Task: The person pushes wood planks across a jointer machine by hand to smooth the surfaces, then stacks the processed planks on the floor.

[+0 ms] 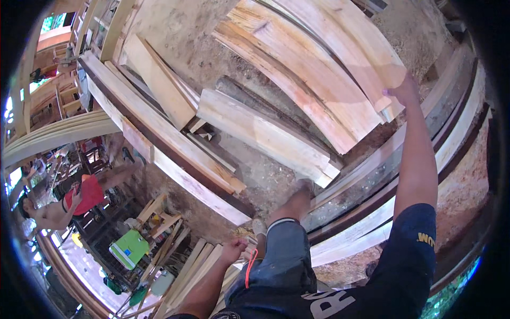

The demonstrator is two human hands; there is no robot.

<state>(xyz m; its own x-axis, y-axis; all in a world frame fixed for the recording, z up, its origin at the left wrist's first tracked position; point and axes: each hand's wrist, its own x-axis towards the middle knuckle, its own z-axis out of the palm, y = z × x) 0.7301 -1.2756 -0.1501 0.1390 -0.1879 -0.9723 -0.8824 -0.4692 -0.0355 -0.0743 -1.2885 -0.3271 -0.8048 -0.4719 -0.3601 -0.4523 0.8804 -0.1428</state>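
Head view: my right grip [404, 94] is clasping a wide board [362, 43] at its end, left grip [234, 250] half-curled, contents unclear, so one-handed holding is risking slippage.

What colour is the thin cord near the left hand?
The cord is bright orange, seen in the head view.
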